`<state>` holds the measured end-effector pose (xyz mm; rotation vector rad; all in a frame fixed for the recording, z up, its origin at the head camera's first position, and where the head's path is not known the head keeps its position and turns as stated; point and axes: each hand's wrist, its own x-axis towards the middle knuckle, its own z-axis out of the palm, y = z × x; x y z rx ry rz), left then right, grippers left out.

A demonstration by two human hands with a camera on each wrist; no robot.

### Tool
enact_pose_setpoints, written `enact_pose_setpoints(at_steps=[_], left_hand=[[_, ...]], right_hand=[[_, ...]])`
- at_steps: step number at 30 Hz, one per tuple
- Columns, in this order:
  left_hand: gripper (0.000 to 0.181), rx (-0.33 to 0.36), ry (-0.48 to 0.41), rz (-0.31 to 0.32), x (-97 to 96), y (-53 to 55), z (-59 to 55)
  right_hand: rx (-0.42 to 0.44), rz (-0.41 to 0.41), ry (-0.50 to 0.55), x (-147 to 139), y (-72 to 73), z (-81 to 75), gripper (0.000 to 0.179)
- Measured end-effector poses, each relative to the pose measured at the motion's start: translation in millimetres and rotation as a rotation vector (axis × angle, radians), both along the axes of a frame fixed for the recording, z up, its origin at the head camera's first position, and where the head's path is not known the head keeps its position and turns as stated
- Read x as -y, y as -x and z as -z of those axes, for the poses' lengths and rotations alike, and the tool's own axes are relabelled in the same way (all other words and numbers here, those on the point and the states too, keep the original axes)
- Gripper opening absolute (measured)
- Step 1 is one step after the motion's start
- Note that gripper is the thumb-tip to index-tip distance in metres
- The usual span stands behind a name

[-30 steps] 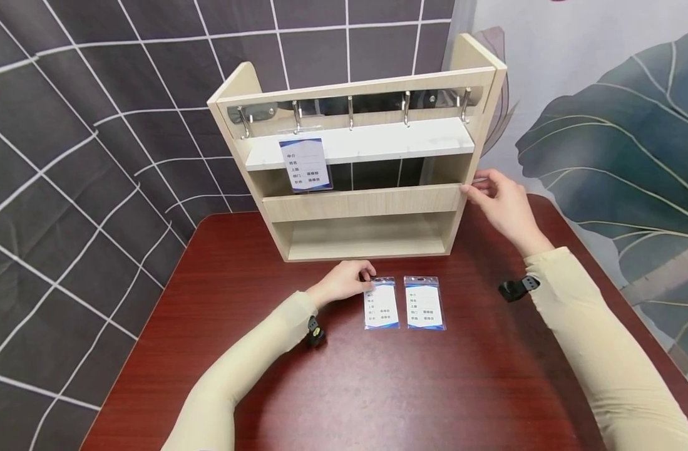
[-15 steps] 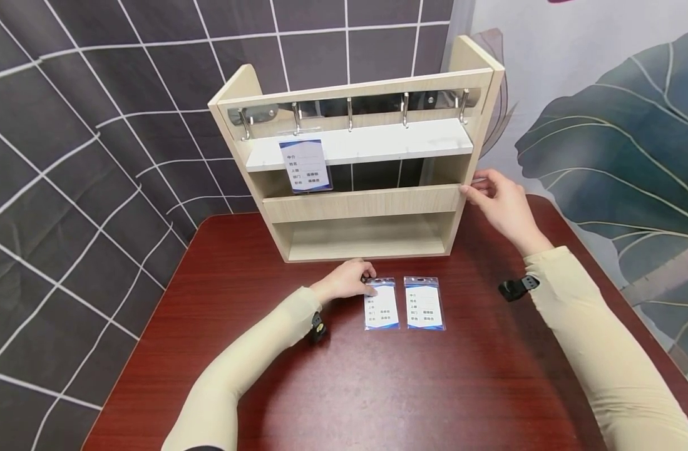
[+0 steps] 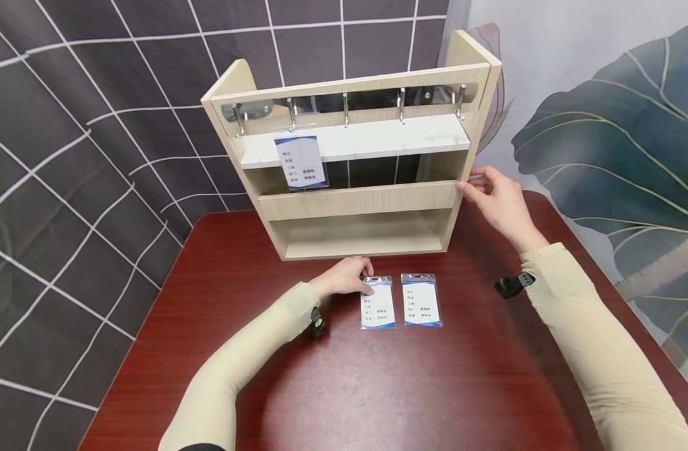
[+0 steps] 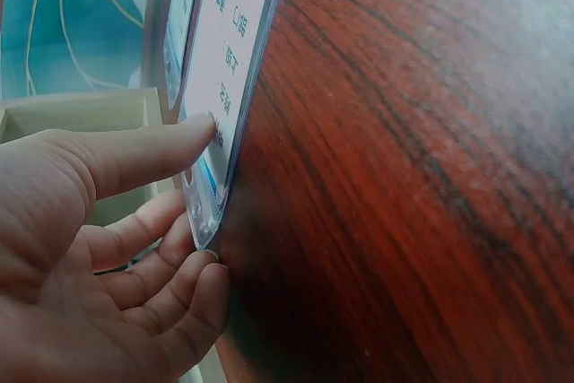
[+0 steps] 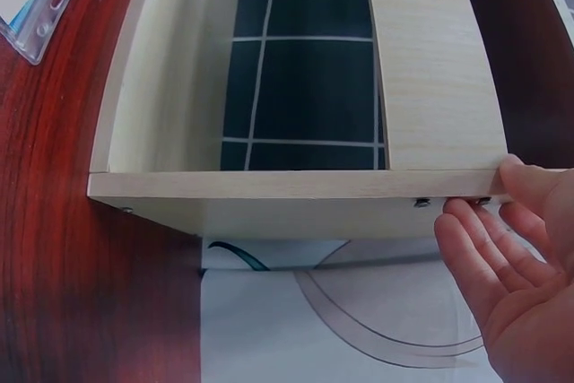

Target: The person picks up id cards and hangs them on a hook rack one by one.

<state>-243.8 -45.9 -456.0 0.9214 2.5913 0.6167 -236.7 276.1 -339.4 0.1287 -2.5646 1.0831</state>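
My left hand (image 3: 344,277) is at the upper left corner of a clear-sleeved badge (image 3: 379,308) lying on the table. In the left wrist view its thumb presses the badge's front, and the other fingers curl behind the top edge, pinching it. A second badge (image 3: 421,305) lies just to the right. My right hand (image 3: 504,203) grips the right side panel of a pale wooden shelf (image 3: 360,200). The right wrist view shows the thumb at the panel's front edge and the fingers against its outer face. From the shelf's second hook from the left hangs another badge (image 3: 302,163).
A metal strip with several hooks (image 3: 346,109) runs along the shelf's top board, above a white ledge (image 3: 389,138). The reddish-brown table (image 3: 344,394) holds everything. Behind stand a dark grid-patterned curtain (image 3: 124,75) and a leaf-patterned backdrop (image 3: 620,138).
The head view has shifted slightly. My left hand's thumb rests a little lower on the badge than a second ago; my right hand stays on the shelf's side.
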Motion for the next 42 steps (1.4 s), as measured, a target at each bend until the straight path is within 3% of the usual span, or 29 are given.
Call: enact_pose_setpoints(at_steps=[19,29,42], left_hand=[[0.024,0.04,-0.114,0.017,5.0,4.2,-6.7],[0.023,0.074,-0.267,0.044,11.4,11.0,-17.0],[0.02,0.034,-0.264,0.042,13.6,6.3,-35.3]], right_hand=[[-0.006,-0.005,0.014,1,-0.6,-2.8,0.045],[-0.004,-0.002,0.009,1,-0.1,-0.8,0.045],[0.0,-0.001,0.007,0,0.4,-2.1,0.047]])
